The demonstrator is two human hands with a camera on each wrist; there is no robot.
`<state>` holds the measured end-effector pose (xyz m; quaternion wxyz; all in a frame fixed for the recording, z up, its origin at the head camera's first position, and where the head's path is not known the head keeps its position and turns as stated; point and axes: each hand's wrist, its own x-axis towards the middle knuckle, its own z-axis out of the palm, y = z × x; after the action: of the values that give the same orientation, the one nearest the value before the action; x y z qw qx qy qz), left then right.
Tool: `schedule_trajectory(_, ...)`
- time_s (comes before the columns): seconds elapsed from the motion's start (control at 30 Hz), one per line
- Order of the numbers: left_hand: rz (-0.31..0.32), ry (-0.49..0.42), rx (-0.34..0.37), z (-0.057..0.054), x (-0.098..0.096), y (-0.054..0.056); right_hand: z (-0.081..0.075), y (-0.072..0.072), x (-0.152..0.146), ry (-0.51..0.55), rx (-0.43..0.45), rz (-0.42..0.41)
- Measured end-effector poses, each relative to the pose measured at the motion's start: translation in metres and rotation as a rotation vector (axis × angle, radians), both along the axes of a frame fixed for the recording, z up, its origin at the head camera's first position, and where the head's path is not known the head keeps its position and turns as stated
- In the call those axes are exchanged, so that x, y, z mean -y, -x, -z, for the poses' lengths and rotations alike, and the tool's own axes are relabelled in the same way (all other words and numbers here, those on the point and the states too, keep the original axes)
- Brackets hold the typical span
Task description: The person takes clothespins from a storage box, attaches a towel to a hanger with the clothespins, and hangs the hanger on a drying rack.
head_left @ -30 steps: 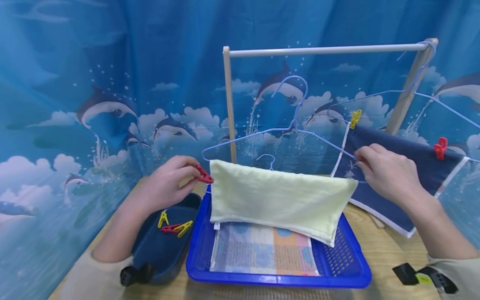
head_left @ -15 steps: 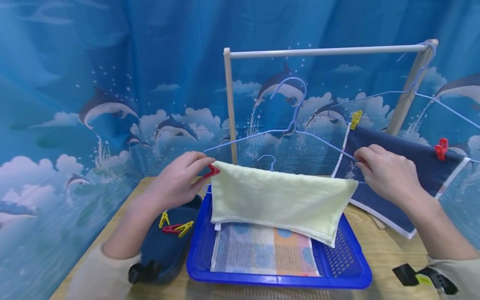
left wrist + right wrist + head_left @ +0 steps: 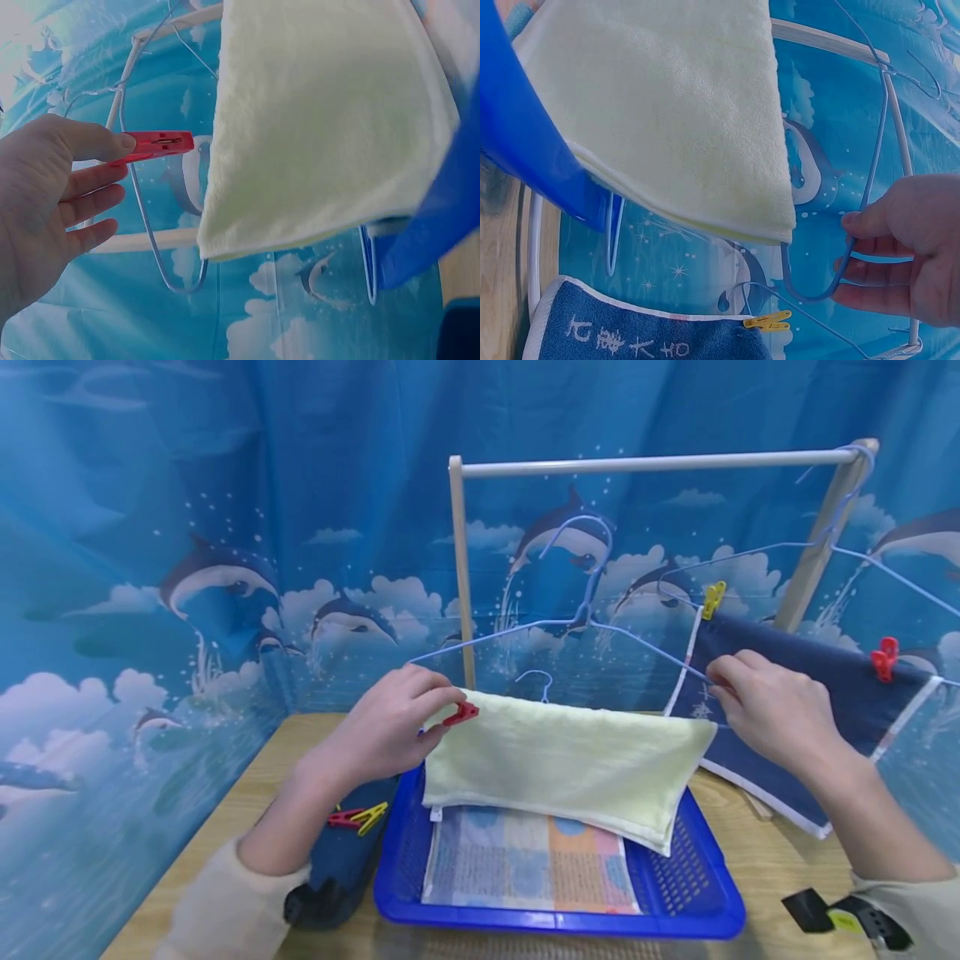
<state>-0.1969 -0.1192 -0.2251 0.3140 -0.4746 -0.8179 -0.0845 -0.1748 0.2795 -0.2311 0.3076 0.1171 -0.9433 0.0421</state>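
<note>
So, compared with a second ago, the left hand [image 3: 393, 722] has come in to the right. The red clothespin [image 3: 464, 714] it's pinching was out past the towel's left edge back then; from the head view it's now in front of the upper left part of the pale yellow towel [image 3: 570, 768]. Not clipped on, though: the left wrist view shows a gap between them. Thumb and index hold the pin, other fingers loosely spread.

Right hand [image 3: 776, 710] has barely budged, thumb and fingers gripping the right end of the blue wire hanger [image 3: 586, 612]. That forearm on the left also now hides one yellow pin in the dark blue tub [image 3: 326, 881] that was showing earlier.

As for the towel, it's draped over the hanger's lower bar, fuzzy, with a paler hem and a little white tag [image 3: 437, 814] at bottom left. It hangs above the blue plastic basket [image 3: 558, 920], partly in front of the printed cloth [image 3: 528, 860] lying inside.
</note>
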Motion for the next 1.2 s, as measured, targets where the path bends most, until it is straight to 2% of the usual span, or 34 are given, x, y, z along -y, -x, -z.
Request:
schedule_trajectory(0.17,0.006,0.024,-0.011,-0.002,-0.010,0.000,0.000,-0.001,0.000,-0.001,0.004,0.003)
schedule_trajectory(0.4,-0.032,0.027,-0.096,-0.009,-0.021,0.001,-0.001,-0.002,-0.001,-0.006,0.004,0.007)
schedule_trajectory(0.53,-0.050,0.027,-0.099,-0.013,-0.026,0.002,-0.002,-0.001,-0.001,-0.006,0.003,0.004)
schedule_trajectory(0.67,-0.039,0.040,-0.117,-0.014,-0.032,0.004,-0.003,0.000,0.000,-0.011,-0.002,-0.005)
schedule_trajectory(0.97,0.012,0.062,-0.311,-0.009,-0.055,0.014,-0.004,0.000,0.004,-0.014,0.010,0.002)
schedule_trajectory(1.2,-0.003,0.122,-0.321,-0.002,-0.076,0.016,-0.004,-0.001,0.006,-0.031,-0.001,0.002)
